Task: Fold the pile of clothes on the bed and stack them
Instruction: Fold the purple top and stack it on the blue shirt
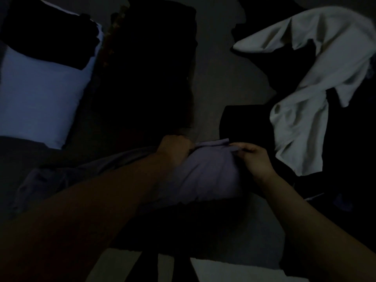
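While pinched, purple garment between grips.

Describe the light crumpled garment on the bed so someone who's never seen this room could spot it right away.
Start from the dark bed surface and look toward its right side, where dark clothes are heaped. The white shirt lies sprawled and unfolded over that heap, right of the purple garment in the hands. It is the only pale, crumpled piece among near-black ones.
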